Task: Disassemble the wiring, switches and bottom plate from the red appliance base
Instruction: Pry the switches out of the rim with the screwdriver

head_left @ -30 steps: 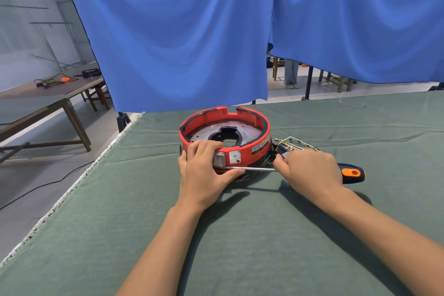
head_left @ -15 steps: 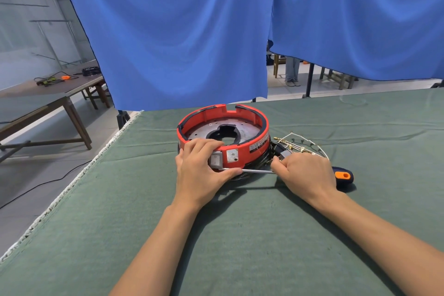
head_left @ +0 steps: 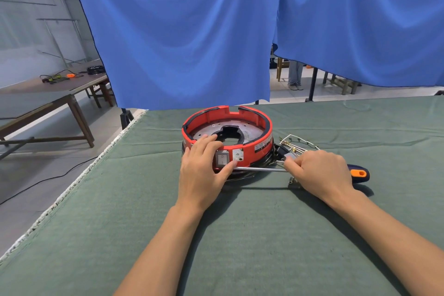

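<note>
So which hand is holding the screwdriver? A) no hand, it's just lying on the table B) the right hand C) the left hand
B: the right hand grips the screwdriver, its orange-and-dark handle poking out behind, while the left hand holds the red base.

In front of me the surface (head_left: 240, 235) is covered with a wrinkled green cloth that has a frayed pale edge along its left side. The red appliance base (head_left: 249, 149) sits on it toward the far middle, with black cable looped under its near wall. Just to the right of the base lies a small bundle of loose wiring (head_left: 296, 144) with brass terminals. My screwdriver (head_left: 262, 169) stretches low across the cloth beside them
</note>
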Available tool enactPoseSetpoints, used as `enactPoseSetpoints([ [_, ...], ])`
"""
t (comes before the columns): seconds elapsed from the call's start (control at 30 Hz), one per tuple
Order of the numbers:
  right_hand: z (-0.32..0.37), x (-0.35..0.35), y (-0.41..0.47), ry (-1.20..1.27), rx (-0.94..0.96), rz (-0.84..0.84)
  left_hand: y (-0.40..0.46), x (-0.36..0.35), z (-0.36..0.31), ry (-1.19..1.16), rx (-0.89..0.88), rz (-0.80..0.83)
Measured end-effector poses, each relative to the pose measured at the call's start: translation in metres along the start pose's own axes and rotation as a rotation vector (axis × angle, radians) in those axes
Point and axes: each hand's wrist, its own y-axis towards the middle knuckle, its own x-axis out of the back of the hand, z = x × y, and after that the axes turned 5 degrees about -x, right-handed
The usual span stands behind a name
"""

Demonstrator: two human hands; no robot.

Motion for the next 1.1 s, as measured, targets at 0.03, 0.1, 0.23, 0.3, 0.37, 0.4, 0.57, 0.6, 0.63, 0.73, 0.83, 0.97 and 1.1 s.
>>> enactPoseSetpoints([
  [0.03,-0.003,0.001,0.001,-0.018,-0.001,0.003,0.000,0.000,-0.002,0.028,-0.003,-0.007],
  [0.1,-0.011,0.000,0.001,0.003,-0.019,0.012,-0.002,-0.001,-0.007,0.072,0.004,-0.011],
  [0.23,-0.019,0.000,0.001,0.116,-0.095,0.025,-0.005,0.000,-0.019,0.241,0.037,-0.052],
  [0.3,-0.019,0.002,-0.001,0.144,-0.121,0.030,-0.006,0.002,-0.024,0.316,0.065,-0.063],
  [0.37,-0.014,0.007,-0.002,0.166,-0.150,0.059,-0.008,0.003,-0.027,0.290,0.076,-0.048],
  [0.4,-0.011,0.009,-0.003,0.176,-0.165,0.086,-0.008,0.003,-0.028,0.253,0.086,-0.043],
  [0.57,0.008,0.017,-0.010,0.239,-0.228,0.293,-0.008,0.002,-0.030,0.039,0.143,-0.104],
  [0.6,0.011,0.019,-0.012,0.255,-0.220,0.323,-0.008,0.003,-0.031,0.001,0.145,-0.122],
  [0.63,0.012,0.021,-0.013,0.273,-0.209,0.349,-0.008,0.003,-0.032,-0.031,0.139,-0.137],
  [0.73,0.013,0.033,-0.015,0.317,-0.168,0.465,-0.010,0.005,-0.035,-0.104,0.107,-0.169],
  [0.83,0.008,0.040,-0.015,0.311,-0.106,0.637,-0.011,0.005,-0.037,-0.138,0.049,-0.162],
  [0.97,-0.003,0.052,-0.015,0.404,-0.083,0.817,-0.012,0.001,-0.046,-0.368,0.170,-0.111],
  [1.1,-0.013,0.059,-0.010,0.620,-0.114,0.741,-0.010,-0.003,-0.054,-0.642,0.489,-0.157],
])
